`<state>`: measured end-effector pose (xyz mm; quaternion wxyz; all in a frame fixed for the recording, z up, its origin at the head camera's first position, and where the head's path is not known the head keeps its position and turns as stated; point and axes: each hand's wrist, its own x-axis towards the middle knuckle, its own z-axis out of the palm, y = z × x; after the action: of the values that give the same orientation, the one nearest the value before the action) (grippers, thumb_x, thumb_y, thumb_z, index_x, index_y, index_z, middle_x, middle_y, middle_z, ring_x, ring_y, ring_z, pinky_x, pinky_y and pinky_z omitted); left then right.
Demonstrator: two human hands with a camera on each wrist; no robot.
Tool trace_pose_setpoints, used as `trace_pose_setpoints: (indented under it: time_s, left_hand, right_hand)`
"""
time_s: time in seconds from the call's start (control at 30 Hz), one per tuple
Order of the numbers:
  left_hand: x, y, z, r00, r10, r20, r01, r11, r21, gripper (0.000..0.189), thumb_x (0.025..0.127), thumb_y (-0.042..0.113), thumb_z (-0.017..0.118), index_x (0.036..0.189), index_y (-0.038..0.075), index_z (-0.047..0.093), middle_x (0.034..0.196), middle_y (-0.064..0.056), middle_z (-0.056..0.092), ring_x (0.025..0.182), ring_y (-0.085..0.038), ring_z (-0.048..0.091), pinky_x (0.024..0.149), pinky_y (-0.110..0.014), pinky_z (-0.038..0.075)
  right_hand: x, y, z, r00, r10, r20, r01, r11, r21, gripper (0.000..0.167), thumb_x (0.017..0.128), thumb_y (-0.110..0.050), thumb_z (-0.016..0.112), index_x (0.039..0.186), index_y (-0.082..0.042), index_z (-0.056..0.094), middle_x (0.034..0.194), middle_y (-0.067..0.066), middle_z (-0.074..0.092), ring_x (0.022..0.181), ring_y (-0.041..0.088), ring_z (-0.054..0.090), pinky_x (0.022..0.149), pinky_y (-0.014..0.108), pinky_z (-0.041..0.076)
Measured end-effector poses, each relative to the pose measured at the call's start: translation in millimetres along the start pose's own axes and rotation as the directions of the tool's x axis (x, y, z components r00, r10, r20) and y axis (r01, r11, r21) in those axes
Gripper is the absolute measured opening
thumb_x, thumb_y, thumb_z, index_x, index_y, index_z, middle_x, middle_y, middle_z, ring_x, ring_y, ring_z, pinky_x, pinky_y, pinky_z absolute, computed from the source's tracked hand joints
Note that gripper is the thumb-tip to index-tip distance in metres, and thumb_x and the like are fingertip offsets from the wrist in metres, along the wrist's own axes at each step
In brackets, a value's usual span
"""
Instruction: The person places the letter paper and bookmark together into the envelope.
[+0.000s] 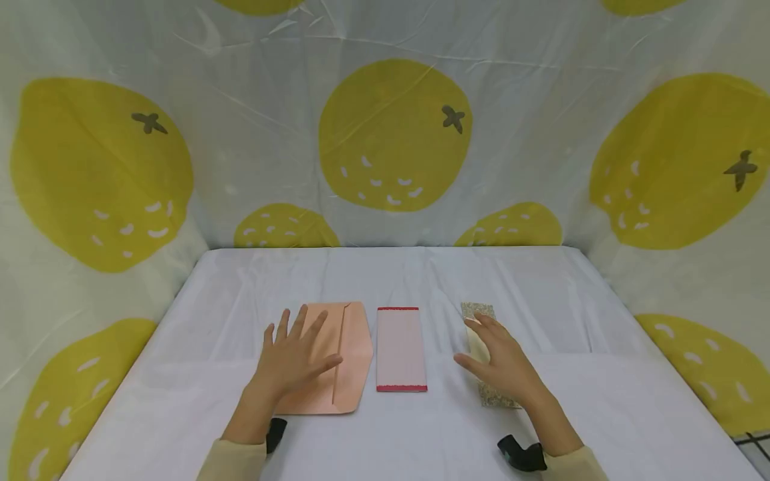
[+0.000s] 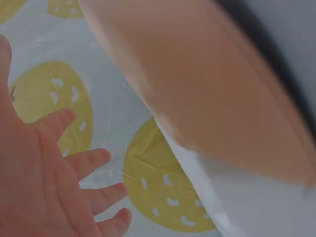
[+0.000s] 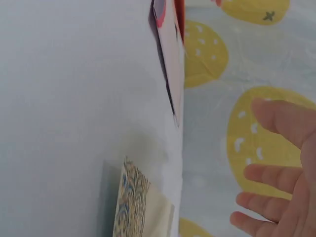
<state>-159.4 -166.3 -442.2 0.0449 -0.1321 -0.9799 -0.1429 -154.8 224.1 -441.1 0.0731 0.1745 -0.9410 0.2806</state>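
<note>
My left hand (image 1: pixel 287 364), fingers spread, is over a peach-coloured envelope (image 1: pixel 353 361) with a flap on its right side. In the left wrist view the envelope (image 2: pixel 197 89) looms close and blurred beside the left hand (image 2: pixel 44 182), which has nothing in its palm. Over on the right, my right hand (image 1: pixel 499 361) hovers above a flat, narrow item with a speckled gold pattern (image 1: pixel 496 395) and a cream middle, partly hidden by the hand. The right wrist view shows the swirled print of that item (image 3: pixel 131 202) and the loosely extended fingers of the right hand (image 3: pixel 291 187).
Between the hands lies a pale pink rectangle (image 1: pixel 400 347) with red edges at top and bottom. A white cloth (image 1: pixel 445 434) covers the table. Lemon-print curtains (image 1: pixel 391 133) stand behind and on both sides. Black wrist devices (image 1: pixel 522 454) sit at both sleeves.
</note>
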Motion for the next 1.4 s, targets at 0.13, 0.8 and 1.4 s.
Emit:
trace_pose_setpoints:
  time_s: [0.13, 0.8, 1.4]
  left_hand:
    - [3.0, 6.6, 0.4, 0.999, -0.006, 0.034, 0.007, 0.999, -0.039, 0.086, 0.087, 0.07, 0.051, 0.154, 0.019, 0.032, 0.156, -0.024, 0.023, 0.139, -0.055, 0.018, 0.107, -0.066, 0.019]
    - [6.8, 17.4, 3.1, 1.0, -0.001, 0.005, 0.0, 1.0, 0.022, 0.053, 0.097, 0.04, 0.058, 0.138, 0.006, 0.054, 0.14, -0.025, 0.048, 0.127, -0.049, 0.043, 0.098, -0.062, 0.036]
    - [7.2, 13.2, 10.6, 0.997, -0.04, 0.059, 0.043, 0.998, -0.046, 0.058, 0.092, 0.035, 0.067, 0.14, 0.008, 0.051, 0.142, -0.03, 0.042, 0.127, -0.055, 0.039, 0.092, -0.066, 0.04]
  right_hand:
    - [7.7, -8, 10, 1.0, -0.027, 0.011, 0.027, 0.999, 0.022, 0.064, 0.09, -0.039, 0.07, 0.139, -0.002, 0.051, 0.147, 0.02, 0.042, 0.135, 0.041, 0.035, 0.101, 0.062, 0.034]
    - [49.0, -60, 51, 0.991, -0.009, 0.131, -0.018, 0.979, 0.204, 0.048, 0.091, -0.026, 0.068, 0.132, -0.003, 0.058, 0.131, 0.009, 0.059, 0.124, 0.029, 0.052, 0.102, 0.048, 0.04]
    - [74.3, -87, 99, 0.985, -0.07, 0.155, 0.035, 0.975, 0.218, 0.039, 0.09, -0.02, 0.066, 0.123, 0.0, 0.062, 0.115, 0.01, 0.065, 0.108, 0.025, 0.06, 0.095, 0.044, 0.045]
